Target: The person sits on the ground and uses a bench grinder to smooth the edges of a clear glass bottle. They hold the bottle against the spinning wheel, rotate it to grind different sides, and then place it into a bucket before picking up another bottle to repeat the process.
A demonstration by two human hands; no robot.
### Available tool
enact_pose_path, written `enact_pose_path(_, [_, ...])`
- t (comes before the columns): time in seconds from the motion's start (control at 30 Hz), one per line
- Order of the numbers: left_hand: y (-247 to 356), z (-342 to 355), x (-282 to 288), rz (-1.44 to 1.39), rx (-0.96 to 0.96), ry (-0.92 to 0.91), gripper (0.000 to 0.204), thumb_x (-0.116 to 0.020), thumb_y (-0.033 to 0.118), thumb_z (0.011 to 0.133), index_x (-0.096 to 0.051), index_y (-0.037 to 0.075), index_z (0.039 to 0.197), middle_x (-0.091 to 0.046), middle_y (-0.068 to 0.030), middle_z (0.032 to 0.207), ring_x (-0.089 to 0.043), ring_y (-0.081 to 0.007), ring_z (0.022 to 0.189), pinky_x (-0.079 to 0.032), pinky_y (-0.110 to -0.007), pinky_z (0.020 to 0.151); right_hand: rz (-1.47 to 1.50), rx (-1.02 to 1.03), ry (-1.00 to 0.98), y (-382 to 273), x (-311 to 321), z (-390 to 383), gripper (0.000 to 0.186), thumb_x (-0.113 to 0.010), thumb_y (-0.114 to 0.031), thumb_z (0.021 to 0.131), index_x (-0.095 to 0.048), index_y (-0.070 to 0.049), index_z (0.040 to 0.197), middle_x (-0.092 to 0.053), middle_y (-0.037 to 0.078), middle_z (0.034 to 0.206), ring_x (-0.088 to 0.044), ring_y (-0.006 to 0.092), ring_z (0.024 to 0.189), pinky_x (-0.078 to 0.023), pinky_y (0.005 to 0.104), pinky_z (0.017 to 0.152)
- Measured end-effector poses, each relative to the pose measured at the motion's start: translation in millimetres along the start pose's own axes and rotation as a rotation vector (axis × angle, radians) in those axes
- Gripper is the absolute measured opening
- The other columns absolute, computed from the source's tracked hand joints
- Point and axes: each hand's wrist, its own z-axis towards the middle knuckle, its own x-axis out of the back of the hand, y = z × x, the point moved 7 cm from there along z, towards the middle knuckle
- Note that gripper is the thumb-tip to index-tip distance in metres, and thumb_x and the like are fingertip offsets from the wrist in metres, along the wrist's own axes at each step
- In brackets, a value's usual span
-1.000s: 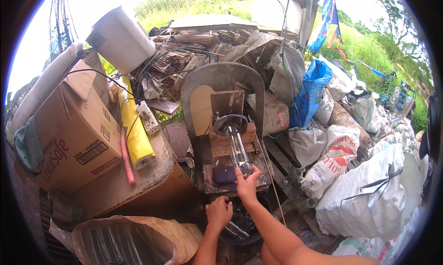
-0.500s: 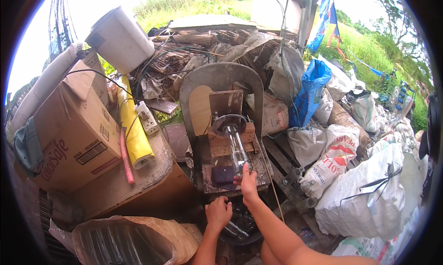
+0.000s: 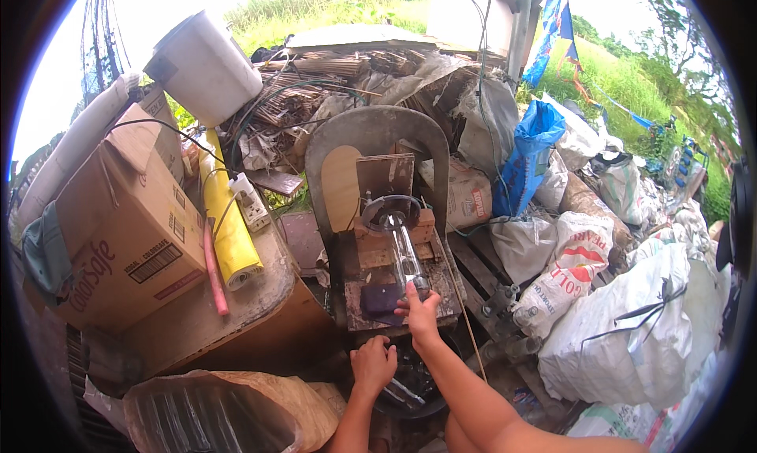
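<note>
Left of chair (image 3: 374, 126): open paper sack (image 3: 317, 413), clear contents; worktop (image 3: 268, 268) edge boxes you in. Before chair's back: your left hand (image 3: 374, 364) curled, can't tell if holding; bottle (image 3: 404, 254), near end in your right hand's (image 3: 422, 317) grip. White sacks (image 3: 631, 339) crowd chair's right.

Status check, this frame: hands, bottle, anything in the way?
Right hand at near end of clear bottle. Left hand lower left, off it. Bottle's far end at dark ring. Purple pad close left, apparently not in the way.
</note>
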Motion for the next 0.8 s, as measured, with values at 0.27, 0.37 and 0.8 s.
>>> enact_pose_path(0.27, [-0.2, -0.8, -0.8, -0.027, 0.029, -0.061, 0.029, -0.070, 0.030, 0.099, -0.074, 0.009, 0.117, -0.079, -0.0127, 0.111, -0.075, -0.0348, 0.107, -0.048, -0.054, 0.095, 0.052, -0.236, -0.082, 3.2, -3.0, -8.3, 0.082, -0.061, -0.072, 0.104, -0.033, -0.007, 0.146, -0.066, 0.008, 0.101, -0.070, 0.0167, 0.084, -0.050, 0.0334, 0.075])
enact_pose_path(0.37, [-0.4, -0.6, -1.2, -0.021, 0.021, -0.055, 0.028, -0.070, 0.030, 0.100, -0.074, 0.008, 0.117, -0.079, -0.0128, 0.111, -0.075, -0.0349, 0.107, -0.048, -0.054, 0.095, -0.100, -0.080, 0.046, -3.9, 2.0, -5.0, 0.080, -0.069, -0.062, 0.105, -0.031, -0.008, 0.149, -0.066, 0.007, 0.099, -0.065, 0.0154, 0.075, -0.050, 0.0315, 0.071])
enact_pose_path(0.8, [-0.4, -0.1, -1.3, -0.016, 0.023, -0.063, 0.027, -0.070, 0.030, 0.100, -0.074, 0.008, 0.115, -0.079, -0.0131, 0.110, -0.075, -0.0354, 0.105, -0.048, -0.054, 0.093, 0.064, -0.016, 0.049, 1.3, 1.5, -0.7, 0.066, -0.075, -0.048, 0.105, -0.034, -0.010, 0.142, -0.069, 0.010, 0.104, -0.070, 0.0185, 0.083, -0.057, 0.0303, 0.070])
